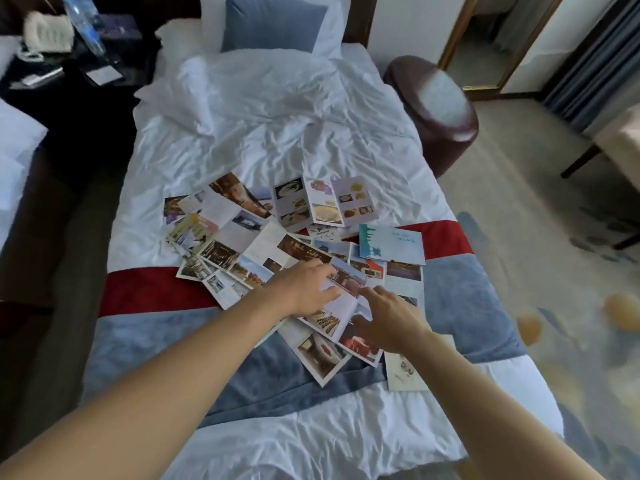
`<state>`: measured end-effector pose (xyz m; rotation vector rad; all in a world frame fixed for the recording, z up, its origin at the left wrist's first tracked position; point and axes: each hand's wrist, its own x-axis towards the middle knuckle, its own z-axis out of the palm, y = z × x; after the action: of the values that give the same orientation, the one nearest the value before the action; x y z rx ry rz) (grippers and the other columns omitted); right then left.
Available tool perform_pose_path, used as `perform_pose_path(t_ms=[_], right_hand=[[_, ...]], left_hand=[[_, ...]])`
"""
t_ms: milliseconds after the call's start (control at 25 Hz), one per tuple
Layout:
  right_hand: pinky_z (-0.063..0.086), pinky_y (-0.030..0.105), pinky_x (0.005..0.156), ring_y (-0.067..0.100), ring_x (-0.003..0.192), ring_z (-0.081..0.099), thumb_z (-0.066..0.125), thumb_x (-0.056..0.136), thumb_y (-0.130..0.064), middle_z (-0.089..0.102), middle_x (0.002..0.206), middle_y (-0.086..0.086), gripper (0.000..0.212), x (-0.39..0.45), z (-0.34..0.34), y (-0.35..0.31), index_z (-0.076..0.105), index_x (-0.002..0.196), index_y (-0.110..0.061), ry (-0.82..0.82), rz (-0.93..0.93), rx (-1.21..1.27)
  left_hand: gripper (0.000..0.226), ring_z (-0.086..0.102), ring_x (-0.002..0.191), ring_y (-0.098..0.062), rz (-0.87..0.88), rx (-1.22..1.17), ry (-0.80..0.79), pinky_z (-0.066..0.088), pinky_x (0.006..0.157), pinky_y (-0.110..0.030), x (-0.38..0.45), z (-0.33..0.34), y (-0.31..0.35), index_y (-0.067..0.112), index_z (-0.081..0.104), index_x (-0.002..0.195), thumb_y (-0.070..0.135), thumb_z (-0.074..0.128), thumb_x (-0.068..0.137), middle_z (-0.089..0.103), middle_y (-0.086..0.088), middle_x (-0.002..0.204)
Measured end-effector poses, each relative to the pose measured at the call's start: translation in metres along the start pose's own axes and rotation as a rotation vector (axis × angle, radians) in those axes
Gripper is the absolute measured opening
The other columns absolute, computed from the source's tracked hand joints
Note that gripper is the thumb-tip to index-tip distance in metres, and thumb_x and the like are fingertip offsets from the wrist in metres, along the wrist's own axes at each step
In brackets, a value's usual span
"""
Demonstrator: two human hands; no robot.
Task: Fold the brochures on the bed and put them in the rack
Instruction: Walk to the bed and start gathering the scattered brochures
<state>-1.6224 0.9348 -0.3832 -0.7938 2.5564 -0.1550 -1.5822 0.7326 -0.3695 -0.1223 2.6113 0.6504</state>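
Resting on one brochure [341, 308] between them, left hand [304, 289] and right hand [389, 317] fingers spread, gripping nothing, on the bed [277, 133].

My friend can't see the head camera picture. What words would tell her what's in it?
Two bare hands, the left hand and the right hand, reach onto a pile of unfolded photo brochures scattered across a bed with white sheets and a red and blue runner. A blue pillow lies at the head, and a dark round stool stands beside the bed.
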Motion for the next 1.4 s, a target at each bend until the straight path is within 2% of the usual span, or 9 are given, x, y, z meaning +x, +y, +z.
perform_pose_path(t_ms=[160, 400, 560, 680, 800, 880, 960, 1200, 1400], right_hand=[[0.053, 0.039, 0.091, 0.023, 0.127, 0.053, 0.058, 0.094, -0.051, 0.042, 0.154, 0.0, 0.064, 0.05, 0.02, -0.003, 0.034, 0.15, -0.03, -0.037, -0.054, -0.016], [0.047, 0.043, 0.105, 0.025, 0.135, 0.045, 0.057, 0.096, -0.05, 0.04, 0.153, 0.004, 0.063, 0.125, 0.072, 0.005, 0.034, 0.15, -0.028, -0.135, -0.125, -0.068], [0.039, 0.046, 0.112, 0.027, 0.138, 0.042, 0.055, 0.097, -0.048, 0.037, 0.155, 0.005, 0.064, 0.168, 0.12, 0.016, 0.033, 0.152, -0.024, -0.139, -0.183, -0.093], [0.038, 0.045, 0.11, 0.028, 0.14, 0.037, 0.057, 0.095, -0.05, 0.033, 0.157, 0.006, 0.068, 0.19, 0.157, 0.024, 0.031, 0.152, -0.023, -0.144, -0.229, -0.125], [0.033, 0.045, 0.114, 0.028, 0.145, 0.029, 0.057, 0.092, -0.055, 0.03, 0.158, 0.007, 0.074, 0.201, 0.185, 0.032, 0.03, 0.153, -0.023, -0.135, -0.27, -0.146], [0.03, 0.046, 0.117, 0.029, 0.147, 0.025, 0.059, 0.09, -0.058, 0.028, 0.16, 0.008, 0.077, 0.202, 0.194, 0.035, 0.031, 0.153, -0.023, -0.114, -0.272, -0.164], [0.027, 0.047, 0.118, 0.031, 0.149, 0.022, 0.061, 0.089, -0.058, 0.025, 0.161, 0.01, 0.078, 0.202, 0.198, 0.037, 0.032, 0.152, -0.023, -0.09, -0.267, -0.172], [0.03, 0.053, 0.116, 0.033, 0.148, 0.025, 0.06, 0.088, -0.053, 0.021, 0.162, 0.014, 0.073, 0.201, 0.194, 0.035, 0.033, 0.15, -0.025, -0.048, -0.24, -0.147], [0.033, 0.052, 0.113, 0.035, 0.146, 0.028, 0.059, 0.091, -0.049, 0.016, 0.164, 0.013, 0.074, 0.201, 0.199, 0.039, 0.025, 0.153, -0.026, -0.077, -0.179, -0.105]], left_hand=[[0.055, 0.044, 0.133, -0.02, -0.067, -0.006, -0.027, 0.043, 0.098, -0.043, 0.033, 0.018, -0.031, 0.033, 0.041, 0.144, 0.056, 0.044, 0.094, 0.039, 0.007, 0.152], [0.049, 0.047, 0.125, -0.021, -0.153, -0.046, -0.014, 0.04, 0.086, -0.039, 0.091, 0.07, -0.076, 0.031, 0.043, 0.139, 0.052, 0.046, 0.095, 0.044, 0.004, 0.144], [0.054, 0.041, 0.131, -0.024, -0.127, 0.011, 0.003, 0.044, 0.096, -0.043, 0.123, 0.115, -0.109, 0.028, 0.04, 0.142, 0.04, 0.059, 0.093, 0.04, 0.001, 0.147], [0.08, 0.028, 0.141, -0.027, -0.019, 0.149, -0.037, 0.042, 0.104, -0.046, 0.142, 0.148, -0.129, 0.024, 0.029, 0.149, 0.036, 0.073, 0.083, 0.028, -0.003, 0.153], [0.108, -0.002, 0.151, -0.035, 0.004, 0.365, -0.136, 0.029, 0.116, -0.047, 0.151, 0.179, -0.146, 0.02, -0.001, 0.157, 0.031, 0.074, 0.08, -0.005, -0.012, 0.163], [0.112, -0.015, 0.15, -0.036, -0.013, 0.441, -0.133, 0.017, 0.121, -0.048, 0.15, 0.193, -0.154, 0.022, -0.02, 0.155, 0.018, 0.066, 0.083, -0.023, -0.016, 0.162], [0.108, -0.016, 0.15, -0.037, -0.026, 0.454, -0.081, 0.012, 0.121, -0.052, 0.147, 0.201, -0.161, 0.021, -0.025, 0.153, 0.013, 0.06, 0.086, -0.027, -0.015, 0.161], [0.072, 0.004, 0.152, -0.036, -0.012, 0.321, 0.049, 0.019, 0.12, -0.053, 0.145, 0.213, -0.162, 0.017, -0.008, 0.157, 0.037, 0.036, 0.102, 0.003, -0.018, 0.165], [0.097, -0.009, 0.15, -0.041, -0.022, 0.405, -0.009, 0.014, 0.119, -0.06, 0.154, 0.221, -0.16, 0.018, -0.021, 0.154, 0.054, 0.048, 0.095, -0.022, -0.02, 0.161]])
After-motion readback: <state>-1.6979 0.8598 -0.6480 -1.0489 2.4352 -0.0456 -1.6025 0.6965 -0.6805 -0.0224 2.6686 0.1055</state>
